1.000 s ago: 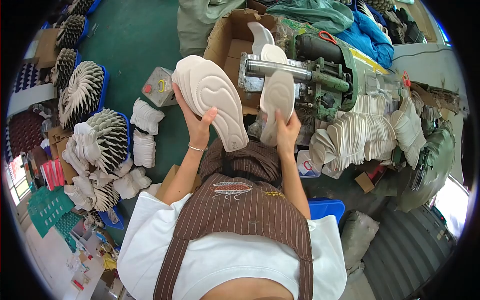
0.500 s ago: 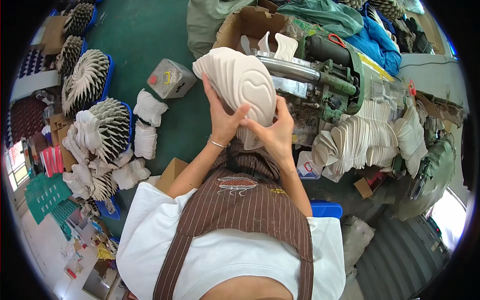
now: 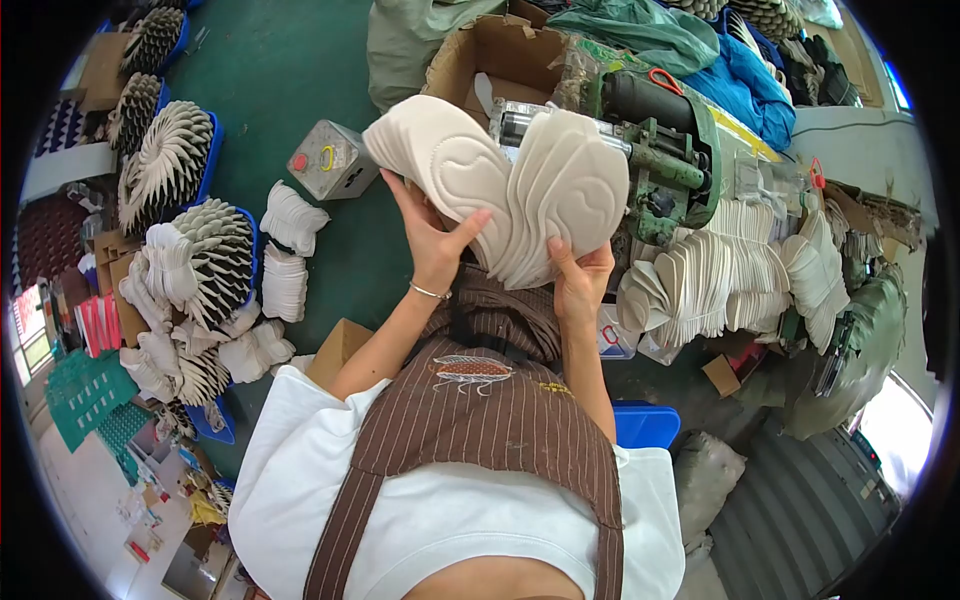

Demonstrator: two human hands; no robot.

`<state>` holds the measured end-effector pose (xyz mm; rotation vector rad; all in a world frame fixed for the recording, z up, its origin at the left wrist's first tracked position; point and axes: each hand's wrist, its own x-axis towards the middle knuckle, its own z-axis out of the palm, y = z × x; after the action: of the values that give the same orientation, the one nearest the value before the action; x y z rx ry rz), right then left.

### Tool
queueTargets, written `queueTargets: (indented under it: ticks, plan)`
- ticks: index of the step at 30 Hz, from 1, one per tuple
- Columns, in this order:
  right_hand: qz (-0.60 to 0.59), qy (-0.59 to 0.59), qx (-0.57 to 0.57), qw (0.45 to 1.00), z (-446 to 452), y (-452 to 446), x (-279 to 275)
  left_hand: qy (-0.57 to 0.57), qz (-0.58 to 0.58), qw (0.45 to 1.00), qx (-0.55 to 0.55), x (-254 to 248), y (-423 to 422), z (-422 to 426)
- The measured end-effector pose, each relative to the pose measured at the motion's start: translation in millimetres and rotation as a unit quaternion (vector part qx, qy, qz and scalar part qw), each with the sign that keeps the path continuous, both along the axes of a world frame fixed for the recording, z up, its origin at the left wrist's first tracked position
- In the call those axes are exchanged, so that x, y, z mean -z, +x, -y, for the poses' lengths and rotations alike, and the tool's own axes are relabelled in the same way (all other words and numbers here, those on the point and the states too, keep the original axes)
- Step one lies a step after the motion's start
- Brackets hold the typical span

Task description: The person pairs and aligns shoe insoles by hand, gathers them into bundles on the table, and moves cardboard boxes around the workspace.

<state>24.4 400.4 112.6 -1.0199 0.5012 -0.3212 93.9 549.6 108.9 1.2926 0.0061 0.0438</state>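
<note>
A thick stack of cream-white insoles is parted into two fanned bunches in front of my body. The left bunch of insoles (image 3: 455,160) rests in my left hand (image 3: 437,245), whose thumb presses on the front insole while the fingers go behind. My right hand (image 3: 582,285) grips the lower end of the right bunch of insoles (image 3: 580,185), thumb in front. Both bunches touch each other at their lower ends. Just beyond them is a green machine (image 3: 665,160) with a metal roller, partly hidden by the insoles.
An open cardboard box (image 3: 490,55) stands behind the machine's left end. Rows of insoles (image 3: 725,265) lie at the right. A square metal can (image 3: 330,160) is on the green floor (image 3: 270,70). Blue trays (image 3: 215,160) piled with insoles line the left side.
The single fanned stack has been split in two. My right hand has moved right and down with one bunch, while my left hand keeps the other, now tilted further left.
</note>
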Motion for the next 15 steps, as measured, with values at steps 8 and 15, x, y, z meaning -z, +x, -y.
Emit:
queueTargets:
  ticks: [8, 15]
  plan:
    - [-0.09, -0.062, -0.007, 0.994, 17.0, -32.6, 87.6, -0.046, -0.092, 0.994, -0.045, 10.1, 31.9, -66.3]
    - [-0.021, -0.132, 0.048, 0.99, 22.6, 3.5, 47.3, -0.094, -0.108, 0.99, -0.006, 9.3, 27.7, -77.2]
